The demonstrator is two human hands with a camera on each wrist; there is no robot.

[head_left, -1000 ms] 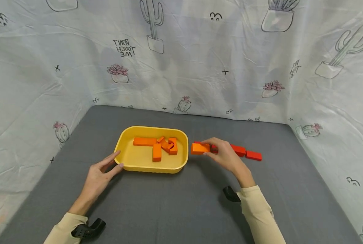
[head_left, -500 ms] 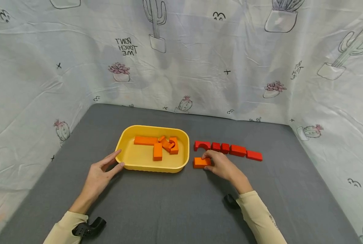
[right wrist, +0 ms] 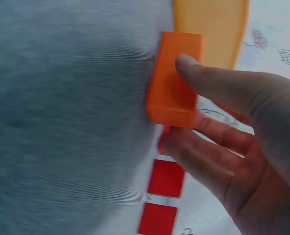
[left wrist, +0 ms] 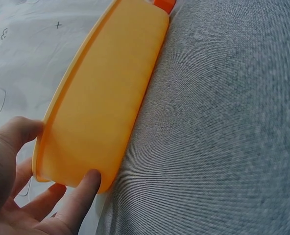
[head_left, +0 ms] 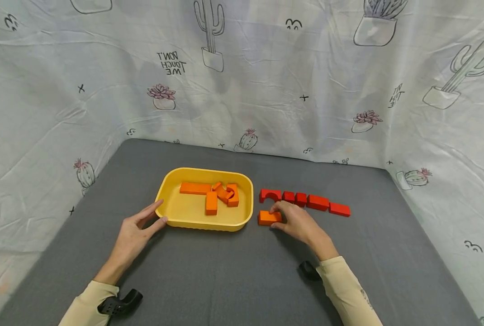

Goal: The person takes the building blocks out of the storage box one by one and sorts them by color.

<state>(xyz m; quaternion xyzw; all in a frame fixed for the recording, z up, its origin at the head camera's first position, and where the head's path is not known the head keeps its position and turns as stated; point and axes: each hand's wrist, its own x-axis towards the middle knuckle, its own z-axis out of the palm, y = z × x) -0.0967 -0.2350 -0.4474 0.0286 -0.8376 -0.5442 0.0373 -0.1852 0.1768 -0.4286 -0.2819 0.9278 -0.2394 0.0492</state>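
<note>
Beside yellow tray [head_left: 182, 213], right hand [head_left: 298, 222] pinches orange block [head_left: 266, 218]; left hand [head_left: 134, 234], spread, touches tray corner.

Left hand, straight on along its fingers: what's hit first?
The yellow tray: the left hand touches its left end. Past the rim, whether it would clear the orange blocks is unclear.
</note>
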